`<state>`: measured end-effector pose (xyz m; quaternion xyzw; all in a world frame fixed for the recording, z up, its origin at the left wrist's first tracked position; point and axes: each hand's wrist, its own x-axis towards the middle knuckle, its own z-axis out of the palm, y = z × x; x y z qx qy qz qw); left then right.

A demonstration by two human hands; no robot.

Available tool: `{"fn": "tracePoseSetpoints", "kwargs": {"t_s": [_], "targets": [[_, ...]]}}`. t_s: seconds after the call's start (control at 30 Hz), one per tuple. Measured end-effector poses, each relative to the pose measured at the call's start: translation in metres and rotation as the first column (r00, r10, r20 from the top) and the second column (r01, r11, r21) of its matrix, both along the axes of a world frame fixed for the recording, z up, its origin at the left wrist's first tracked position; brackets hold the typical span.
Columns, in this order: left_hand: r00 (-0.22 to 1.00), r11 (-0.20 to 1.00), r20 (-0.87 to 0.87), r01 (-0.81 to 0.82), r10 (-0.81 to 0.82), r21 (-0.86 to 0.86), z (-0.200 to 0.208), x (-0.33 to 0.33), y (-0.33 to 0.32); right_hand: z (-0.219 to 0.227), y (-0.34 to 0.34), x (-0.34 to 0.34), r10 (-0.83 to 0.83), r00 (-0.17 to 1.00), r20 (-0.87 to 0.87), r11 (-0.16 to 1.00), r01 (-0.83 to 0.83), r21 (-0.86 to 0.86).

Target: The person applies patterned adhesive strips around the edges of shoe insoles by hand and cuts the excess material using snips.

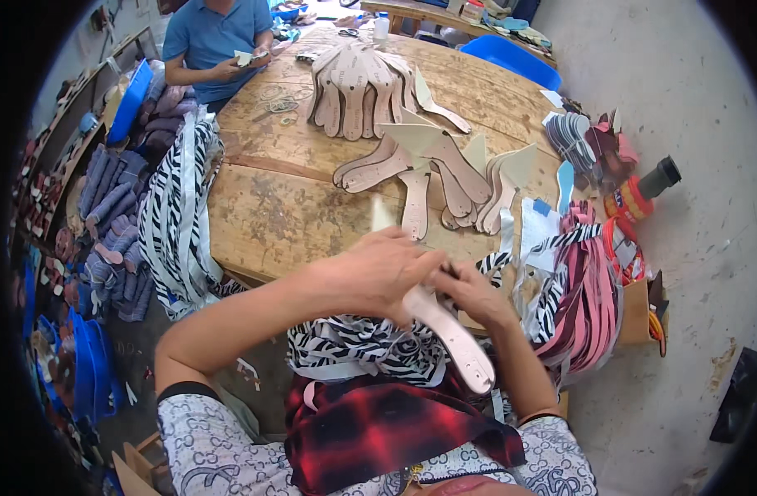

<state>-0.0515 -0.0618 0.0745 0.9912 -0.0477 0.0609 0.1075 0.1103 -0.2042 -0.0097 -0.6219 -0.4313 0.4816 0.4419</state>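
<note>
Pale patterned sleeves [203, 426], black cuffs [187, 388]

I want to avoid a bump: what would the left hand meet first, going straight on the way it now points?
Most likely the right hand, which lies just ahead of the left hand; blur and depth leave unclear whether they touch.

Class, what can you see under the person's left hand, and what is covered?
A pale pink strip shows beneath the left hand, its rounded end pointing toward the person. The part behind the hand is covered, hiding any grip.
</note>
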Motion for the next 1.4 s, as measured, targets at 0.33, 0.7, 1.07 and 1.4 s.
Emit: {"fn": "tracePoseSetpoints", "kwargs": {"t_s": [0.33, 0.7, 1.07, 1.4], "targets": [[0.791, -0.178, -0.596, -0.612, -0.137, -0.771, -0.114, -0.044, 0.006, 0.033, -0.013, 0.059, -0.477, 0.412, 0.776, 0.868, 0.356, 0.345], [0.772, -0.001, -0.588, -0.606, -0.243, -0.795, -0.04, -0.028, -0.008, -0.014, -0.025, -0.052, -0.517, 0.676, -0.524, 0.743, 0.659, 0.118], [0.816, 0.599, -0.544, -0.34, -0.195, -0.725, -0.051, -0.015, -0.009, -0.025, -0.063, -0.046, -0.652, 0.379, -0.657, 0.675, 0.685, -0.274], [0.853, 0.533, -0.409, -0.193, -0.323, -0.824, -0.087, -0.007, -0.004, -0.02, -0.062, -0.04, -0.61, 0.614, -0.5, 0.757, 0.639, -0.138]]}}
